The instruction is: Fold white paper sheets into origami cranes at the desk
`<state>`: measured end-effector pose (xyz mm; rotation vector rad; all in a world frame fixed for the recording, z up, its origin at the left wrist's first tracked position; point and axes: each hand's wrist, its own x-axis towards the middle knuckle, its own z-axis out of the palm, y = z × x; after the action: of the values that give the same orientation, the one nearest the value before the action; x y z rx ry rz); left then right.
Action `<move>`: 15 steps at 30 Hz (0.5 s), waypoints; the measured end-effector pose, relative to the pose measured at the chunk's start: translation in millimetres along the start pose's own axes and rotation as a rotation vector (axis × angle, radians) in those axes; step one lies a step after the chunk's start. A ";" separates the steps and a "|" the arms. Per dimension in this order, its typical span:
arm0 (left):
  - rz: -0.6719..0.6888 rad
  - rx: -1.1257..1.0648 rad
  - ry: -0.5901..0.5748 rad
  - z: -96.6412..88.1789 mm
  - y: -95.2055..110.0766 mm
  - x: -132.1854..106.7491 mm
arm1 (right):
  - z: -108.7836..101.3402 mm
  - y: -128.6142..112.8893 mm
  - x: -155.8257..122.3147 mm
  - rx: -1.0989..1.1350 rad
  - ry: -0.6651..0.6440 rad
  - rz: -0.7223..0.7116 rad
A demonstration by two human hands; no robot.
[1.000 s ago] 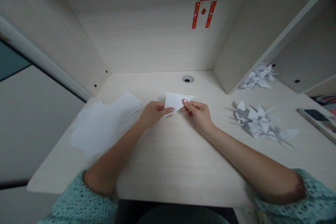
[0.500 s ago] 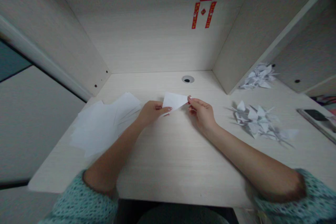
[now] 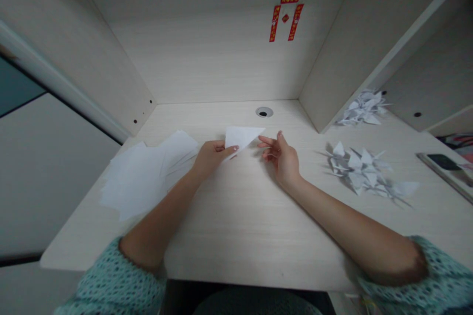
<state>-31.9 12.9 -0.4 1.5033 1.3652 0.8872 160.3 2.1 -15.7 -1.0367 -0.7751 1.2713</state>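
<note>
A piece of white paper [image 3: 242, 136], folded into a triangle, is pinched between the thumb and fingers of my left hand [image 3: 210, 158]. Its pointed end reaches right, close to the fingertips of my right hand [image 3: 284, 157]. That right hand is apart from the paper as far as I can see, its thumb raised and its fingers spread with nothing between them. Left of my left hand lies a spread pile of loose white paper sheets [image 3: 140, 177]. To the right of my right arm is a cluster of folded paper cranes [image 3: 364, 167].
A second heap of paper cranes [image 3: 364, 107] lies farther back by the upright divider panel [image 3: 332, 69]. A phone on a flat device [image 3: 445, 170] rests at the right edge. A round cable hole [image 3: 264, 112] is near the back wall, under red paper decorations [image 3: 286, 17].
My right hand has let go of the paper's right tip and its fingers have opened. The paper, still in my left hand, has turned slightly, its tip now higher.
</note>
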 end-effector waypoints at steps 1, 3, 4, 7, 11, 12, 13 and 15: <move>-0.008 -0.061 0.006 2.3 -0.7 -0.1 | 1.0 1.2 -1.5 -0.066 -0.040 -0.020; -0.026 -0.141 -0.009 8.1 -0.3 -1.6 | 2.7 4.1 -4.4 -0.233 -0.120 -0.070; -0.020 -0.170 -0.016 11.3 0.6 -2.9 | 3.3 5.6 -5.5 -0.269 -0.144 -0.091; -0.012 -0.215 -0.038 20.1 3.9 -7.2 | 3.8 9.4 -7.3 -0.296 -0.180 -0.136; 0.013 -0.220 -0.091 27.0 3.9 -9.6 | 2.7 11.7 -7.6 -0.300 -0.212 -0.170; 0.029 -0.192 -0.110 27.6 3.6 -9.7 | 2.3 12.3 -7.7 -0.308 -0.226 -0.192; 0.044 -0.159 -0.130 27.7 3.6 -9.7 | 1.9 12.9 -7.9 -0.319 -0.240 -0.219; 0.057 -0.116 -0.143 26.5 5.2 -9.8 | 1.0 14.0 -8.5 -0.367 -0.260 -0.281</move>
<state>-6.8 -0.7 -4.1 1.4927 1.1536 0.8618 152.7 -6.3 -27.6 -1.0158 -1.3431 1.0529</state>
